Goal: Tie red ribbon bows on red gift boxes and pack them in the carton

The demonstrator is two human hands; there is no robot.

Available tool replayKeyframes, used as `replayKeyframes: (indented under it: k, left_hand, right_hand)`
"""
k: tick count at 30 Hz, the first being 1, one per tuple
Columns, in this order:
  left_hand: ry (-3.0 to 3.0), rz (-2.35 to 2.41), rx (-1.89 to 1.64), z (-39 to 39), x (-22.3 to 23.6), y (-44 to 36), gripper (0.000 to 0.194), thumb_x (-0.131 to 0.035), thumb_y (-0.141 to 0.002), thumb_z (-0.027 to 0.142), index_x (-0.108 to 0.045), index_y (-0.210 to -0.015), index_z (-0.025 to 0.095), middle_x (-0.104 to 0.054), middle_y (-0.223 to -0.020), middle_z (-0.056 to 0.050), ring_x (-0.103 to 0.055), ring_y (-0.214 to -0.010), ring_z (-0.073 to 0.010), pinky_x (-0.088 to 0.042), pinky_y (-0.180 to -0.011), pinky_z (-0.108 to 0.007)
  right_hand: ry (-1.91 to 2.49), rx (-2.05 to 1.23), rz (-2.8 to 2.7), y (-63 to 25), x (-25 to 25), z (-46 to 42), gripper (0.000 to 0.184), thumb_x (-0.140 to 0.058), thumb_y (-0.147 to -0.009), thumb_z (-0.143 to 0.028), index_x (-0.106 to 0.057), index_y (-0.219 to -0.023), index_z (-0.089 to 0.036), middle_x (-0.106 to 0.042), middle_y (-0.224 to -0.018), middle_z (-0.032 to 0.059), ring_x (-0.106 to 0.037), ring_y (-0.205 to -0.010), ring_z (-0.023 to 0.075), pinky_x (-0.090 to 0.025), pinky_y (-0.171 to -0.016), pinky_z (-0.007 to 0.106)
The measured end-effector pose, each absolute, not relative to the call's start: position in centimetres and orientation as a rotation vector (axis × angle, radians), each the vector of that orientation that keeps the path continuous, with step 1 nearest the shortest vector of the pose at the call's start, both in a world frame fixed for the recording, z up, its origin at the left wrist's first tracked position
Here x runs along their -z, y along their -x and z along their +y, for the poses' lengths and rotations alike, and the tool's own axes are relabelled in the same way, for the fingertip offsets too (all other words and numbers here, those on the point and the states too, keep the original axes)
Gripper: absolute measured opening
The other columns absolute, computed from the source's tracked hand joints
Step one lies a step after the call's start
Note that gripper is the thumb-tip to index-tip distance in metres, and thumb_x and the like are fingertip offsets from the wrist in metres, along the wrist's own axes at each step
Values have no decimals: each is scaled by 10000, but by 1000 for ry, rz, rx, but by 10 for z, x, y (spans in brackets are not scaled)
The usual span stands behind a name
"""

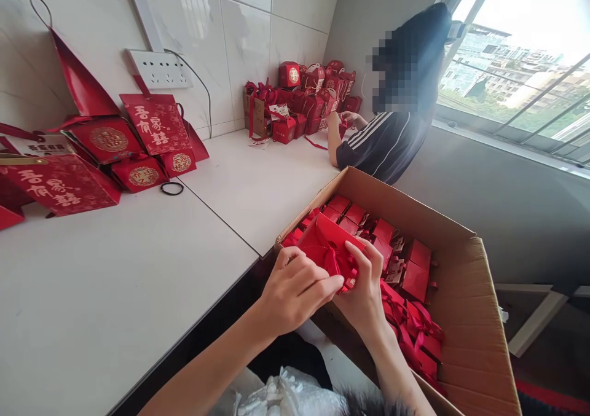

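Note:
A red gift box point(326, 233) with a red ribbon on it is held up between my hands, over the near left edge of a large cardboard carton point(479, 317). My right hand point(366, 281) grips the box from the right side, fingers bent over its edge. On the left, my left hand point(299, 287) is closed at the ribbon point(330, 259), thumb and fingers pinched together. Part of the box's lower side is hidden behind my fingers. Inside the carton lie several red boxes point(417, 271) in rows, with loose ribbons point(410, 324) at the near end.
Red gift boxes point(113, 141) stand on the white table point(138, 299) at the left, beside a black hair tie point(172, 188). More red boxes point(318, 105) are piled at the far wall, where another person point(391, 139) sits handling something. A power socket point(159, 69) is on the wall.

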State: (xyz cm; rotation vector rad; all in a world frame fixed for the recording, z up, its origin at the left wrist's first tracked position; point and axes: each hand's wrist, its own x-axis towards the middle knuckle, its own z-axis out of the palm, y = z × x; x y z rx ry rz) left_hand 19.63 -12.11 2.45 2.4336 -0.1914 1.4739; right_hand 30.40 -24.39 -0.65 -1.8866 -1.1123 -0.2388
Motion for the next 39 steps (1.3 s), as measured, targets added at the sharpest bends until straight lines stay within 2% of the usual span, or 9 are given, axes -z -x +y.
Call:
replayKeyframes:
  k: [10, 13, 16, 19, 22, 26, 29, 33, 39]
  left_hand:
    - [-2450, -196, -1467, -119, -22, -198, 130, -592, -832, 144, -586, -955, 188, -652, -701, 43, -563, -640, -79, -415, -823, -299]
    - [-2451, 222, -1478, -104, -23, -200, 72, -574, -836, 146, -585, -894, 187, -647, -720, 16, -572, -696, -120, -414, -794, -314]
    - [-2483, 566, -1225, -87, -8, -204, 77, -515, -862, 172, -588, -844, 185, -651, -777, -9, -585, -758, -156, -415, -796, -335]
    - [-2593, 490, -805, -81, 24, -209, 148, -523, -861, 238, -596, -980, 188, -648, -1045, -60, -576, -1019, -215, -406, -899, -376]
    - [-2657, 427, -624, -84, 57, -211, 237, -484, -888, 293, -554, -1097, 205, -551, -1265, -86, -416, -1273, -268, -339, -993, -448]
    - [-2630, 425, -583, -87, 76, -212, 240, -424, -915, 340, -538, -1074, 201, -554, -1238, -87, -361, -1316, -261, -342, -988, -449]
    - [-2617, 405, -580, -85, 76, -212, 247, -417, -917, 364, -530, -1066, 203, -565, -1214, -82, -385, -1295, -259, -345, -984, -449]
    - [-2623, 413, -610, -86, 77, -212, 238, -419, -913, 341, -513, -1071, 190, -567, -1204, -86, -370, -1304, -265, -339, -987, -455]
    - [-2649, 396, -651, -88, 77, -211, 232, -422, -908, 327, -516, -1070, 189, -577, -1174, -86, -406, -1275, -259, -365, -979, -445]
  right_hand:
    - [1859, 202, -957, -305, 2, -245, 608, -744, -659, -303, -471, -1201, -289, -351, -1312, 110, -398, -1255, 317, -457, -955, 512]
    - [1745, -129, -617, -314, 3, -245, 700, -793, -574, -369, -471, -1185, -258, -493, -1213, 94, -487, -1176, 307, -423, -987, 529]
    - [1370, -702, -173, -329, 5, -249, 548, -712, -652, -469, -507, -1101, -231, -632, -1045, 65, -605, -1024, 268, -488, -923, 493]
    - [1012, -1028, 119, -340, 5, -257, 407, -618, -748, -465, -531, -1061, -221, -679, -1003, 51, -652, -945, 220, -551, -838, 402]
    - [905, -1132, 213, -344, 4, -266, 372, -556, -814, -402, -513, -1126, -204, -686, -1031, 59, -664, -940, 196, -568, -808, 357]
    - [1031, -1107, 164, -349, 13, -281, 396, -605, -787, -393, -517, -1124, -204, -697, -984, 50, -672, -906, 202, -573, -799, 372]
    - [1319, -813, -49, -358, 28, -294, 478, -717, -693, -332, -516, -1113, -224, -680, -949, 24, -658, -884, 203, -555, -827, 379]
    - [1778, -491, -475, -365, 53, -300, 694, -782, -596, -284, -438, -1197, -242, -581, -1107, 39, -570, -1061, 242, -400, -1011, 496]
    - [1856, -757, -694, -353, 84, -285, 611, -738, -618, -334, -461, -1156, -248, -453, -1305, 87, -463, -1228, 272, -306, -1057, 541]
